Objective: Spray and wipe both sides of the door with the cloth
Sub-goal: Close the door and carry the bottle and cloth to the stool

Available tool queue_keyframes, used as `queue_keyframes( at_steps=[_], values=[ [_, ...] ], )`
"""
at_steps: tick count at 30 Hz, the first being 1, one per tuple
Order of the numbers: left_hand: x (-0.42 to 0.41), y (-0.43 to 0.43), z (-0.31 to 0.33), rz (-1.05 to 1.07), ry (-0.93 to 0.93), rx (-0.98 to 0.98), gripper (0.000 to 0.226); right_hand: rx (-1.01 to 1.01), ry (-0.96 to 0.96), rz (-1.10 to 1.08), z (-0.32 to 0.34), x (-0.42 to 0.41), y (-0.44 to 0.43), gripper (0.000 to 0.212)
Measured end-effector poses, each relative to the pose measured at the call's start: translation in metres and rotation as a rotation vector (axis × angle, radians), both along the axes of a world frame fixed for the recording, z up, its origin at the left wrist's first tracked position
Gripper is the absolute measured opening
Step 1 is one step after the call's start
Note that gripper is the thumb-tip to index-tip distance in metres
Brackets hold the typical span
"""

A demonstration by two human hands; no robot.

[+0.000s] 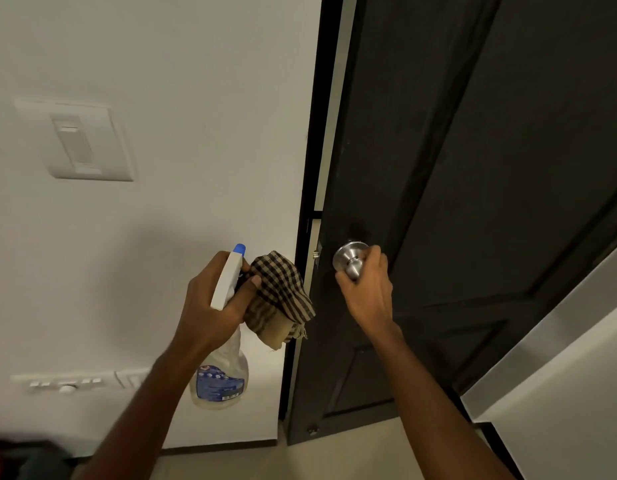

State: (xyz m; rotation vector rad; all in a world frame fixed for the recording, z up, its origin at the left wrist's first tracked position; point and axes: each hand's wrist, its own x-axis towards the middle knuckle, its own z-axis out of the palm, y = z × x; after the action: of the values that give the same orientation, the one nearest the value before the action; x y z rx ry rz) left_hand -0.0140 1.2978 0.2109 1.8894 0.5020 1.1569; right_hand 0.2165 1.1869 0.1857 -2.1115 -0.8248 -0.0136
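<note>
A dark brown panelled door [473, 168] fills the right half of the view, slightly ajar from its black frame [312, 168]. My right hand [367, 289] grips the round steel knob [348, 259] on the door's left edge. My left hand [210, 299] holds a clear spray bottle [222, 375] by its white and blue trigger head, together with a brown and cream checked cloth [283, 296] bunched against the bottle. The bottle hangs down in front of the white wall, just left of the door frame.
A white wall [196, 98] spans the left, with a light switch plate [80, 142] up high and a row of switches and sockets [68, 382] lower down. A pale wall corner [559, 375] juts in at the lower right. Beige floor [334, 455] lies below.
</note>
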Motion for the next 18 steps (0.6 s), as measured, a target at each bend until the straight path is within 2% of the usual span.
queue_keyframes(
  at_steps=[10,18],
  values=[
    [0.019,0.009,0.006,0.017,0.009,-0.045,0.018,-0.122,-0.018,0.054,0.018,0.034,0.067,0.073],
    [0.028,0.016,0.002,-0.004,0.024,-0.029,0.021,-0.182,-0.060,0.008,0.023,0.046,0.090,0.075]
  ],
)
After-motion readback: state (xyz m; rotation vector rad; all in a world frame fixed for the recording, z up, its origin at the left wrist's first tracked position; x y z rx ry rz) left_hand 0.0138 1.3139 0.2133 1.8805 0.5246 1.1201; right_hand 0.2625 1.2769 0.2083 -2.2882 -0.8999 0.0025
